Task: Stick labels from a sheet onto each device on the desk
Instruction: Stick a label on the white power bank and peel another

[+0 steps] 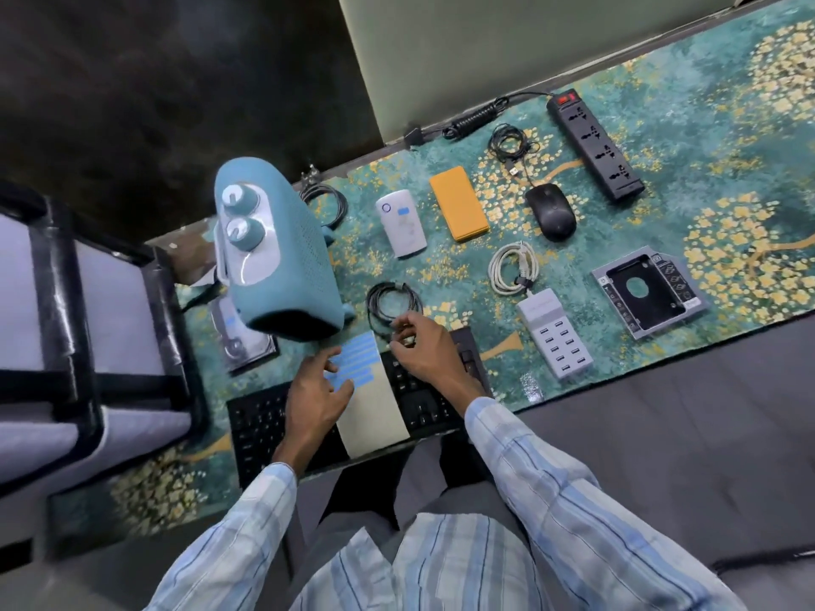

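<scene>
A beige label sheet point(370, 407) with several blue labels at its far end lies across a black keyboard point(260, 434). My left hand point(315, 394) presses on the sheet, fingers spread over the labels. My right hand point(425, 350) hovers over the keyboard's far edge, its fingertips pinched beside a black cable coil point(392, 304); whether a label is between them is hidden. The white power bank point(401, 224) and the hard drive point(247, 341) each carry a blue label. No label shows on the orange power bank point(458, 202), mouse point(551, 211), power strip point(595, 143), USB charger point(555, 332) or drive caddy point(648, 291).
A tall teal heater point(278, 258) stands at the left, partly over the hard drive. A white cable coil point(511, 269) and thin black cables point(511, 143) lie among the devices. A black-framed chair point(79, 328) sits left of the desk. The patterned mat point(727, 191) covers the desk.
</scene>
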The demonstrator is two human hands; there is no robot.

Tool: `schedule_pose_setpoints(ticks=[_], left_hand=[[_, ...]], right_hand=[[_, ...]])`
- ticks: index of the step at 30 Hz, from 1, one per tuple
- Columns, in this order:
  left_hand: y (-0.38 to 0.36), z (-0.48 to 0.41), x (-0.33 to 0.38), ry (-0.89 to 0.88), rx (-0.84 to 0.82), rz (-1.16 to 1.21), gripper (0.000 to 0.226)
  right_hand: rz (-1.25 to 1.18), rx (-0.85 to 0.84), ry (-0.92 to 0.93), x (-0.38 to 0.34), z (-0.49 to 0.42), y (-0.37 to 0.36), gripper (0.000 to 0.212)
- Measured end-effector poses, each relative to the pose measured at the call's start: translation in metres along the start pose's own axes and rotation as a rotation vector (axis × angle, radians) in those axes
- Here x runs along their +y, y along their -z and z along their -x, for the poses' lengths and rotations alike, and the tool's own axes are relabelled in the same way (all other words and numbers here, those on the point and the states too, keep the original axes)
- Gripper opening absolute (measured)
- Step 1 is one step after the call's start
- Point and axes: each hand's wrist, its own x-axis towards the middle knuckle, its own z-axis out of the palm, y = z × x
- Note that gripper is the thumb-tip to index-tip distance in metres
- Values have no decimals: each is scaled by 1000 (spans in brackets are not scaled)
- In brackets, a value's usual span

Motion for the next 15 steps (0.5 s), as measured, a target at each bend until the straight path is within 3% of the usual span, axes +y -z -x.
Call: schedule_pose_setpoints(ticks=[10, 15], left_hand=[[-16, 31, -8, 49, 61, 43, 68], [-17, 29, 1, 73, 61, 97, 64]], right_hand=[[48, -98, -51, -19, 13, -20, 47], [-111, 13, -165, -21, 18, -31, 44]])
